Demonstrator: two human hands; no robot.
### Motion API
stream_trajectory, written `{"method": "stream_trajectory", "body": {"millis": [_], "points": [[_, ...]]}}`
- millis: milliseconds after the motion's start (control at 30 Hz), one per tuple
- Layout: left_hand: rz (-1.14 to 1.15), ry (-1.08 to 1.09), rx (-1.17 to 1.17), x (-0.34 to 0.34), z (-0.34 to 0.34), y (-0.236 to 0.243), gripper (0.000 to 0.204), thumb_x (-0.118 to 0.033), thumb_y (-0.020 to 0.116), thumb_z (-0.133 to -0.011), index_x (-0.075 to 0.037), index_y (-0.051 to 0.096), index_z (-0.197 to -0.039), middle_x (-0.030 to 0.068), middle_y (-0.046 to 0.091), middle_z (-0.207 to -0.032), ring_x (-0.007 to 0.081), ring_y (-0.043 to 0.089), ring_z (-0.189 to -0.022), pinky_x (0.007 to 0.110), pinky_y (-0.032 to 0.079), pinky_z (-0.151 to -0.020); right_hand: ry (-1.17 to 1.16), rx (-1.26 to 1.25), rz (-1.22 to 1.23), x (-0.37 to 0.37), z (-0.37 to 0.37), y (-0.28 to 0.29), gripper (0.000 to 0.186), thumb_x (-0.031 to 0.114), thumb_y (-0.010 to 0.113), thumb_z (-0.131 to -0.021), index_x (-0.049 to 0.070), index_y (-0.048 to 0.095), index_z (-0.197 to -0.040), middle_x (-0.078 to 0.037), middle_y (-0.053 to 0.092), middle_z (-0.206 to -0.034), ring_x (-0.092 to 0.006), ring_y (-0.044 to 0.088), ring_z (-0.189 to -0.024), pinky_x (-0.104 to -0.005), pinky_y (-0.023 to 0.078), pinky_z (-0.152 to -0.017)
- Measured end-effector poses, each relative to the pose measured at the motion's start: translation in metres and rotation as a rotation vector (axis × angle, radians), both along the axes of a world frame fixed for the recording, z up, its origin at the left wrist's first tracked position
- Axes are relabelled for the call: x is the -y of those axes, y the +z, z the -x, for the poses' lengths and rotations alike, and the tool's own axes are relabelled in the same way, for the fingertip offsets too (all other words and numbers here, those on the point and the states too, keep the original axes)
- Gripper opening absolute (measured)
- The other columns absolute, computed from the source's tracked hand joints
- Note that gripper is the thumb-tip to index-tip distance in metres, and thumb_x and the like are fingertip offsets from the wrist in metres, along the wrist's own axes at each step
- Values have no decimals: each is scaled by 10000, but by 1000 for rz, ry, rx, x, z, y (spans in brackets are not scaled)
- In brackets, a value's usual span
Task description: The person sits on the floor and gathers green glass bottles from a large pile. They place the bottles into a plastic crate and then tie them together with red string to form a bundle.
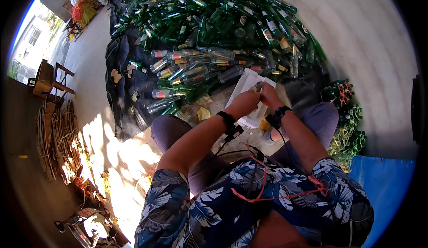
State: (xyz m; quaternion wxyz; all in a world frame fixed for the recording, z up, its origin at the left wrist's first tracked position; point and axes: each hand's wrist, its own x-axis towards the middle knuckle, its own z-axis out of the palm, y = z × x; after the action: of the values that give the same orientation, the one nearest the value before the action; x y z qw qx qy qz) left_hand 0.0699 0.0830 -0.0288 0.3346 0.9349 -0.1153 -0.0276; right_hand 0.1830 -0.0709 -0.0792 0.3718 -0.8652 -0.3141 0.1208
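My left hand and my right hand meet above a white foam box or lid in front of my bent legs. Between the fingers of both hands is a small, dark, round-ended object; the fingers cover most of it, so its kind cannot be made out. Both hands are closed. Just beyond the left hand lie clear glass bottles with labels, on their sides. Behind these spreads a large heap of green glass bottles.
Black sheeting lies under the bottles. Net-bagged green bottles stand at the right, near a blue panel. A wooden chair and bundled sticks are at left. Red string hangs across my shirt.
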Motion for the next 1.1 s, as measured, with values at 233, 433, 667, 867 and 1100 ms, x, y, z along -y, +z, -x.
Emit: {"method": "stream_trajectory", "body": {"millis": [233, 433, 667, 867, 1100], "points": [[-126, 112, -96, -29, 7, -11, 258, -89, 696, -777, -68, 691, -1034, 188, 711, -998, 403, 667, -991, 480, 532, -866, -43, -125, 39, 2, 11, 28, 451, 253, 854, -742, 15, 667, -1077, -211, 701, -992, -386, 684, -949, -441, 533, -830], [-273, 192, -117, -70, 5, 16, 189, -133, 640, -805, -71, 714, -968, 179, 718, -968, 385, 682, -961, 490, 544, -823, -5, -57, 83, 6, 8, 37, 562, 275, 879, -719, 13, 654, -1164, -186, 711, -1079, -353, 691, -982, -407, 542, -860], [29, 497, 138, -168, 26, 119, 282, -216, 672, -840, -44, 719, -1058, 141, 736, -935, 310, 710, -892, 409, 552, -800, 49, -15, 88, 30, -15, 108, 577, 236, 852, -740, 15, 643, -1231, -151, 705, -1101, -259, 680, -1005, -353, 529, -892], [118, 764, 103, -220, 67, 120, 264, -247, 677, -842, -73, 742, -1029, 160, 741, -932, 336, 721, -897, 394, 556, -798, 60, -385, -23, 29, -15, 188, 431, 198, 765, -841, 3, 646, -1207, -89, 688, -1015, -157, 647, -914, -305, 525, -810], [-47, 739, -31, -233, 83, 86, 229, -258, 655, -831, -101, 745, -971, 181, 725, -956, 393, 694, -927, 445, 553, -824, 53, -61, 75, 20, -26, 162, 341, 163, 731, -851, -8, 671, -1140, -86, 695, -905, -157, 640, -803, -308, 523, -745]]}}
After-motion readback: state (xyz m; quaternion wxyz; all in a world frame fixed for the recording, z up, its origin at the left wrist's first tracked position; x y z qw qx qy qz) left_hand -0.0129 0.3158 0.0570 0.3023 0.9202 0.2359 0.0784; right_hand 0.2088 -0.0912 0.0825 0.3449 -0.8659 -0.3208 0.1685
